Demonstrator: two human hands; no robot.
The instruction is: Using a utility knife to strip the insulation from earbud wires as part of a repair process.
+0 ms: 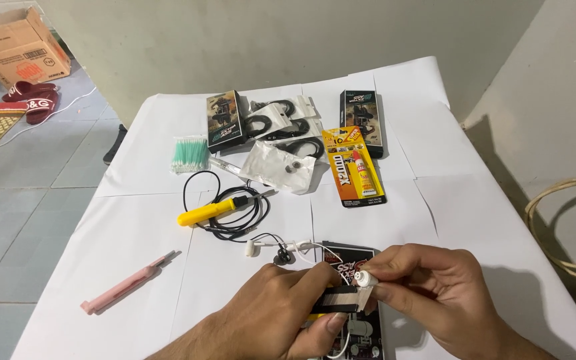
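My left hand (281, 310) grips a small black and silver tool (341, 300) with a flat blade, at the table's near edge. My right hand (428, 293) pinches a white earbud (366, 279) right at the tool's tip. A thin white cable (331, 257) runs from the earbud across a dark printed box (361, 330) lying under both hands. A second white earbud (253, 249) and a small dark earpiece part (283, 257) lie just beyond my left hand.
On the white paper-covered table (135, 233): a yellow-handled soldering iron (211, 212) with coiled black cord, a pink tool (125, 287), green-tipped swabs (189, 155), a carded glue tube (355, 167), two dark boxes (225, 120), plastic bags (278, 163). A cardboard box (18, 43) and slippers are on the floor, left.
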